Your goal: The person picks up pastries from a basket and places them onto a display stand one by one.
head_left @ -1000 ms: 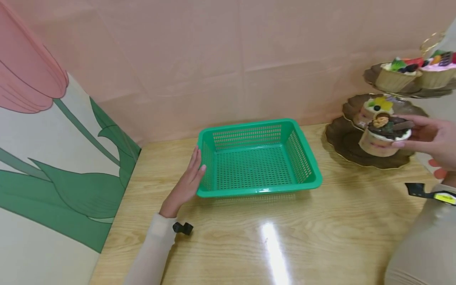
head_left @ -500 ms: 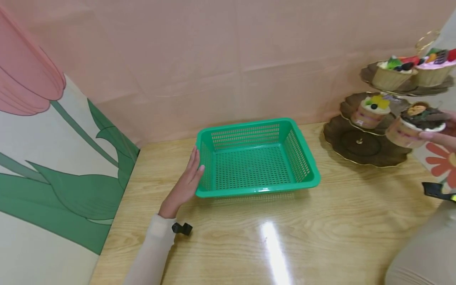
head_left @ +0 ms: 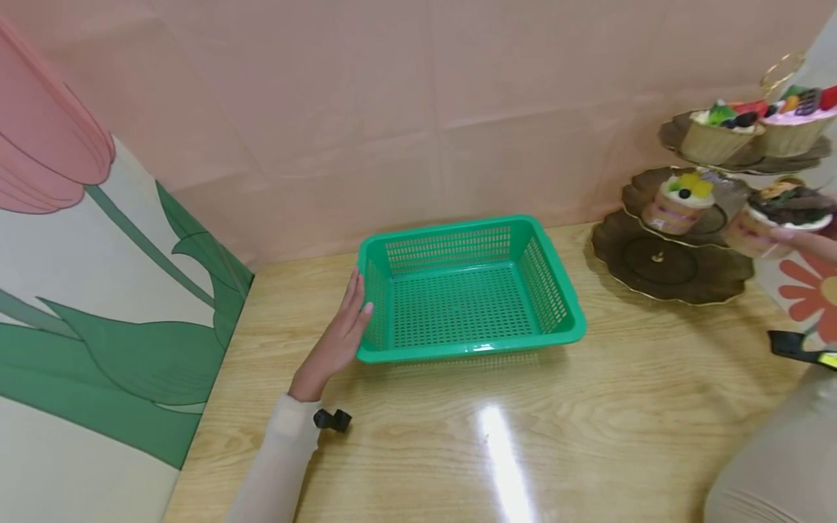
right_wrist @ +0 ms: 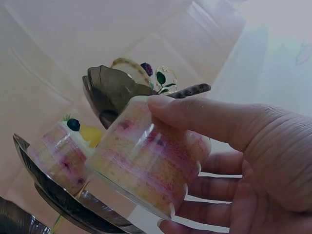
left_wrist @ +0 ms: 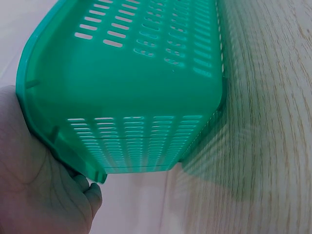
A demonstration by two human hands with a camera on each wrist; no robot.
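My left hand (head_left: 333, 345) lies with straight fingers against the left rim of a green plastic basket (head_left: 484, 350). In the left wrist view, the palm (left_wrist: 34, 190) is right at the basket's rim. At the right edge of the head view, my right hand (head_left: 814, 243) grips a cake cup (head_left: 755, 236) with a dark chocolate topping. The right wrist view shows the thumb across the clear cup (right_wrist: 146, 151) and fingers behind it. Beside it, a second cake cup (head_left: 676, 207) with yellow fruit and a blueberry stands on the middle tier of a dark tiered stand (head_left: 660, 265).
On the stand's top tier sit fruit-topped cupcakes (head_left: 716, 138). The wooden table (head_left: 418, 436) meets a pink cloth (head_left: 294, 131) at the back. A wall panel with a painted tulip (head_left: 49, 138) borders the left side.
My right hand has carried the chocolate-topped cake cup to the right, from in front of the stand's lower tiers toward its right side. The left hand stays at the basket.
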